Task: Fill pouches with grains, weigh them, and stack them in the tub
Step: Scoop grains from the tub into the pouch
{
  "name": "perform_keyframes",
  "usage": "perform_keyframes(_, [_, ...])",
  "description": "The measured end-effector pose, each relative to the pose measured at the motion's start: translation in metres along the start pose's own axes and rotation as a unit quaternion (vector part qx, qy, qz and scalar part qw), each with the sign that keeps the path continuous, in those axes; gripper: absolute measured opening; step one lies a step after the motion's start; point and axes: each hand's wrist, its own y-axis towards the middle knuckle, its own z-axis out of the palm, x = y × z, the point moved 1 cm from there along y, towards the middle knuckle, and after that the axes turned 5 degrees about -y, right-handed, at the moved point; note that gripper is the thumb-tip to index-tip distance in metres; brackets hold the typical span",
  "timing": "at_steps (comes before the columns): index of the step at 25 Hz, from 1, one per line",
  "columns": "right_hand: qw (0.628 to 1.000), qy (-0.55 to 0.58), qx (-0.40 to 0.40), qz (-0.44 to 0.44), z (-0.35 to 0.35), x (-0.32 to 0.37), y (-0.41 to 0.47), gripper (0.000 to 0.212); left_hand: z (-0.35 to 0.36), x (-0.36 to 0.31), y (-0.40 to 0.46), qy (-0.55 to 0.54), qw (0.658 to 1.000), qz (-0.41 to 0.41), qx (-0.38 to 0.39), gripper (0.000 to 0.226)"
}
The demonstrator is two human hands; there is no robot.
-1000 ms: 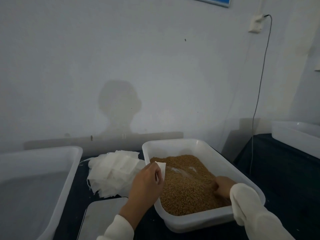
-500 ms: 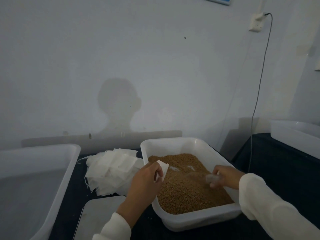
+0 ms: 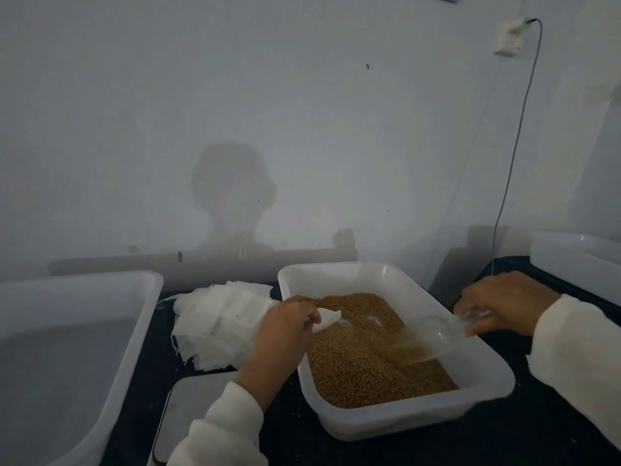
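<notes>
A white tub (image 3: 484, 390) in the middle holds brown grains (image 3: 353, 361). My left hand (image 3: 285, 331) pinches a small white pouch (image 3: 327, 317) over the tub's left rim. My right hand (image 3: 500, 302) grips the handle of a clear plastic scoop (image 3: 423, 341), whose mouth lies low over the grains with some grain in it. A pile of white pouches (image 3: 218, 321) lies left of the grain tub. A grey scale (image 3: 191, 408) sits at the front, below the pile. A large white tub (image 3: 100, 364) stands at the left.
Another white tub (image 3: 571, 257) stands at the far right on the dark table (image 3: 504, 442). A cable (image 3: 510, 156) hangs down the wall from a socket (image 3: 509, 37) to the table behind the grain tub.
My right hand has pulled up and back to the right, out of the grains, drawing the clear scoop with it. The left hand has held the pouch in place.
</notes>
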Motion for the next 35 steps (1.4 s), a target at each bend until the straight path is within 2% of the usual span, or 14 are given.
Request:
perform_keyframes(5, [0.996,0.083,0.003,-0.030,0.014,0.020,0.005,0.024,-0.002,-0.002,0.009,0.043,0.999,0.002,0.025,0.024])
perform_keyframes(8, [0.987,0.158,-0.001,-0.017,0.035,0.033,0.014,0.028,0.000,-0.004,0.013,0.060,0.997,0.002,0.054,0.026])
perform_keyframes(11, [0.958,0.286,0.003,0.014,0.059,0.030,0.009,0.024,0.005,-0.005,0.018,0.054,0.996,-0.003,0.074,0.027])
perform_keyframes(14, [0.917,0.396,-0.032,0.045,0.075,0.022,-0.002,0.016,0.010,-0.008,0.026,0.045,0.995,-0.008,0.086,0.024])
perform_keyframes(18, [0.882,0.460,-0.078,0.069,0.072,0.006,-0.013,0.033,0.019,-0.016,0.038,0.048,0.996,-0.005,0.075,0.021])
perform_keyframes(21, [0.880,0.464,-0.094,0.038,0.049,0.000,-0.021,0.034,0.026,-0.022,0.046,0.055,0.995,-0.024,0.078,0.012])
perform_keyframes(26, [0.884,0.455,-0.105,0.002,0.020,0.005,-0.017,0.037,0.034,-0.032,0.052,0.034,0.997,-0.019,0.061,0.013])
perform_keyframes(32, [0.911,0.400,-0.097,0.014,-0.004,0.004,-0.016,0.031,0.031,-0.030,0.044,-0.010,0.999,-0.019,0.041,0.014])
perform_keyframes(35, [0.937,0.336,-0.094,0.018,-0.017,0.005,-0.013,0.020,0.031,-0.032,0.041,-0.027,0.999,-0.011,0.045,0.009])
